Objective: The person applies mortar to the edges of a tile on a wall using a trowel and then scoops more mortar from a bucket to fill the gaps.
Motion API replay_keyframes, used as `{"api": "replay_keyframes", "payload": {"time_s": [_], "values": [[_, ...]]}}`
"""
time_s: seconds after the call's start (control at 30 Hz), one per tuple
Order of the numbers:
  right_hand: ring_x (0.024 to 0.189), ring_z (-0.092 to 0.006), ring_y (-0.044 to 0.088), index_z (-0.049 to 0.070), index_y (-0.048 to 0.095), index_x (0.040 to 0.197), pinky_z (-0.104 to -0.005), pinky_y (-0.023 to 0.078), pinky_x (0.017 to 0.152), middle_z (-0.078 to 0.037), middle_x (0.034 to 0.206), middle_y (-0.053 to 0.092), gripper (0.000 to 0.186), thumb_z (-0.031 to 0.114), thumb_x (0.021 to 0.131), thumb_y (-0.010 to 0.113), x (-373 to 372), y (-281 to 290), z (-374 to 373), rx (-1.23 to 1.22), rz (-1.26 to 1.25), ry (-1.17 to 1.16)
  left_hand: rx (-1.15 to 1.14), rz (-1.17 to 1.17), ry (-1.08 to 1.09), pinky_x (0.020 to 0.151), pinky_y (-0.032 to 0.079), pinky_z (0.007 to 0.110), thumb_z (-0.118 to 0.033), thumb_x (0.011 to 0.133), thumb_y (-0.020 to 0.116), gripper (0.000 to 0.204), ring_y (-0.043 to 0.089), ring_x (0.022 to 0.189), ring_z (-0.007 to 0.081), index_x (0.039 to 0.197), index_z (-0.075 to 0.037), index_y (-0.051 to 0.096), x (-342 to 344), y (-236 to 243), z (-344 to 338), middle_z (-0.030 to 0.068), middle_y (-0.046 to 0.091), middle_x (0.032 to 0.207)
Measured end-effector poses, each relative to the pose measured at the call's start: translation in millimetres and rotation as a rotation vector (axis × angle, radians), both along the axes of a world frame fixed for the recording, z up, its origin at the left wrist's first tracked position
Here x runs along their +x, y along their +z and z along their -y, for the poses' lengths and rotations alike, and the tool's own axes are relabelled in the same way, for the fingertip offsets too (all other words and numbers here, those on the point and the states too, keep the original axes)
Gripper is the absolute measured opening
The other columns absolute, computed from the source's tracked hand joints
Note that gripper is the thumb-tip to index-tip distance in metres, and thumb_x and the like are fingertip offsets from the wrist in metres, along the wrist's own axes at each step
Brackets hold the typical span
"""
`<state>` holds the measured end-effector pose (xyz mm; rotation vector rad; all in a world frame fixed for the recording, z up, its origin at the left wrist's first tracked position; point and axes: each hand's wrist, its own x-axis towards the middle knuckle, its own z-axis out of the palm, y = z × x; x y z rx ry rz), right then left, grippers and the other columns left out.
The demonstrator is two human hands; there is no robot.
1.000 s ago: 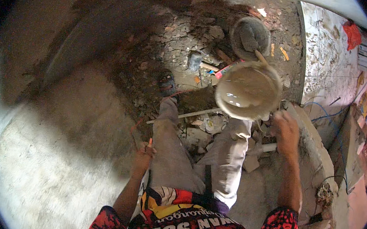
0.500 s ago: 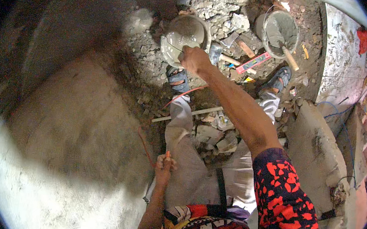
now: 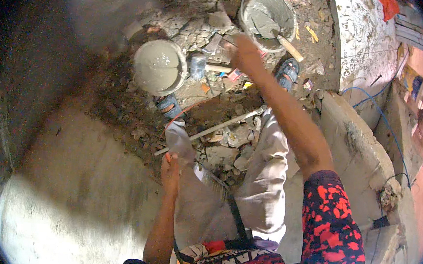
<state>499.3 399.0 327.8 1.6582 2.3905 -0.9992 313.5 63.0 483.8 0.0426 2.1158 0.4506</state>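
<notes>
My right hand [image 3: 248, 56] reaches out over the rubble, between two buckets. It is smeared by motion, so its fingers do not show clearly. Right beside it lies a flat metal blade [image 3: 212, 45], its handle end hidden by the hand. The round left bucket [image 3: 183, 73] holds wet grey mortar [image 3: 157, 64]. In the right bucket [image 3: 241, 14], thicker mortar surrounds a trowel whose wooden handle [image 3: 290, 48] leans over the rim. Low by my left knee, my left hand [image 3: 169, 171] is closed around a small orange thing [image 3: 168, 157], mostly covered by the fingers.
A mallet [image 3: 198, 66] and a partly covered pink spirit level [image 3: 235, 74] lie between my sandalled feet. A pale rod [image 3: 211, 133] crosses the rubble near a thin red cord [image 3: 193, 105]. Concrete slabs [image 3: 356, 141] stand at right; a plastered surface [image 3: 89, 186] fills the left.
My right hand has left the left bucket and swung right, toward the blade on the ground. The whole view has shifted, moving the buckets left in the picture. My left hand still grips the orange thing.
</notes>
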Motion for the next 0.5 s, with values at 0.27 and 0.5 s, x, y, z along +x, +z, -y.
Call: {"api": "replay_keyframes", "payload": {"time_s": [0.27,0.5], "values": [[0.1,-0.0434,0.06,0.001,0.047,0.122,-0.0511,0.049,0.083,-0.022,0.112,0.06,0.053,0.043,0.09,0.055,193,-68,-63,0.014,0.533,-0.261,0.112,0.732,0.126,0.055,0.034,0.026,-0.045,0.096,0.051,0.04,0.041,0.059,0.0105,0.109,-0.008,0.053,77,-151,-106,-0.0029,0.046,0.071],[0.095,-0.0401,0.065,0.006,0.032,0.14,-0.0514,0.051,0.082,-0.024,0.112,0.063,0.074,0.047,0.085,0.059,207,-74,-81,-0.458,0.473,0.081,0.067,0.713,0.243,0.069,0.044,0.038,-0.048,0.088,0.061,0.054,0.048,0.081,0.0162,0.128,-0.016,0.041,155,-280,-176,0.0021,0.047,0.1]]}}
